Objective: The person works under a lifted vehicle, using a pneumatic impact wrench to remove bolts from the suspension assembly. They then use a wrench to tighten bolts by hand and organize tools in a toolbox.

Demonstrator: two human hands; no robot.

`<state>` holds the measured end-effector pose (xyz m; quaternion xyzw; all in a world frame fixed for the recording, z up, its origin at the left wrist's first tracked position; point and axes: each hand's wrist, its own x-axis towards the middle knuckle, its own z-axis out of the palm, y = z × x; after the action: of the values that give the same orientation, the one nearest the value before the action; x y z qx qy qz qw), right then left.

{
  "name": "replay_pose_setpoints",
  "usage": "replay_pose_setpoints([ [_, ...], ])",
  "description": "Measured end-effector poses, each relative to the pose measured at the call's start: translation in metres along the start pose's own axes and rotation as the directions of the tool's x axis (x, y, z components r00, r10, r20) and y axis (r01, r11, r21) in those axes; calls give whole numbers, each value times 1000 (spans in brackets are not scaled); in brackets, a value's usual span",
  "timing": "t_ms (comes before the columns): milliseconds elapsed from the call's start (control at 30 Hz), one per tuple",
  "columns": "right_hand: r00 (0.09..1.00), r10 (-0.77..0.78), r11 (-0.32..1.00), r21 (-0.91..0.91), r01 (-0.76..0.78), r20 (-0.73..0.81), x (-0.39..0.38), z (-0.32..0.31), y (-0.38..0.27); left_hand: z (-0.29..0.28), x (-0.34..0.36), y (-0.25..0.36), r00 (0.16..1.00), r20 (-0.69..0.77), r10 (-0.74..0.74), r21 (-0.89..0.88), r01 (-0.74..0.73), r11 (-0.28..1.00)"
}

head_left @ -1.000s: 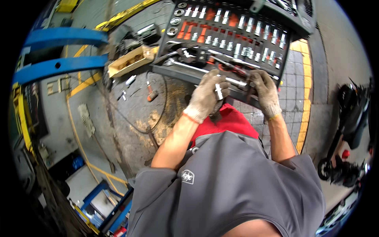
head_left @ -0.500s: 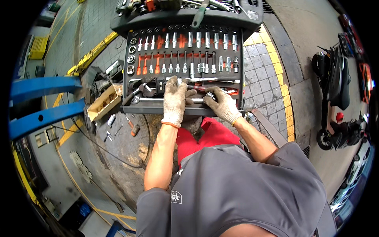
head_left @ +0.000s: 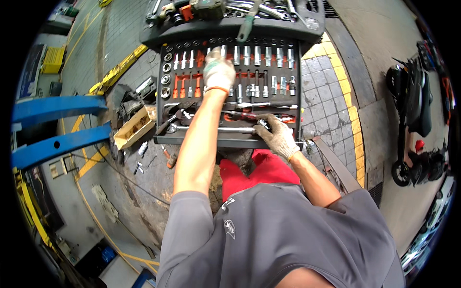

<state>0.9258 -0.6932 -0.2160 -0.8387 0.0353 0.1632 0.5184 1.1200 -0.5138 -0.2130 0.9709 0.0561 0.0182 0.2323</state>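
My left hand (head_left: 219,76), in a whitish work glove, reaches over the upper row of chrome sockets (head_left: 257,56) in the open tool drawer (head_left: 230,142). Its fingertips point down among the sockets; whether they grip one is hidden. My right hand (head_left: 278,137), gloved too, is closed at the drawer's front right around a small silver-and-black tool piece (head_left: 262,124), whose exact kind is unclear. Beside it lies a long chrome bar (head_left: 216,129). Behind that rest red-handled tools (head_left: 246,116). Orange-handled bits (head_left: 182,89) stand at the left of the middle row.
Above the drawer, a dark cart top (head_left: 201,30) carries wrenches and a green-handled tool (head_left: 246,28). On the left are an open cardboard box (head_left: 132,129) and blue lift arms (head_left: 62,137). A hammer (head_left: 170,158) lies on the floor. Motorcycles (head_left: 413,101) stand at right.
My left hand has moved away from the front tools, forward over the upper socket row. My right hand stays at the front right, still around the small piece.
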Motion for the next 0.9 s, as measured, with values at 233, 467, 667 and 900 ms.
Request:
replay_pose_setpoints([
  [233,1000,-25,1000,1,25,-2,1,2,4,24,-4,-7,968,-10,252,205,-245,948],
  [467,1000,-15,1000,-6,15,2,5,3,21,9,15,-27,978,137,155,62,-165,984],
  [667,999,37,998,57,-38,14,2,-1,12,-10,44,-39,886,376,272,-107,-250,962],
  [900,1000,-5,993,-116,4,-15,2,1,10,3,45,-37,975,217,54,-140,-24,990],
])
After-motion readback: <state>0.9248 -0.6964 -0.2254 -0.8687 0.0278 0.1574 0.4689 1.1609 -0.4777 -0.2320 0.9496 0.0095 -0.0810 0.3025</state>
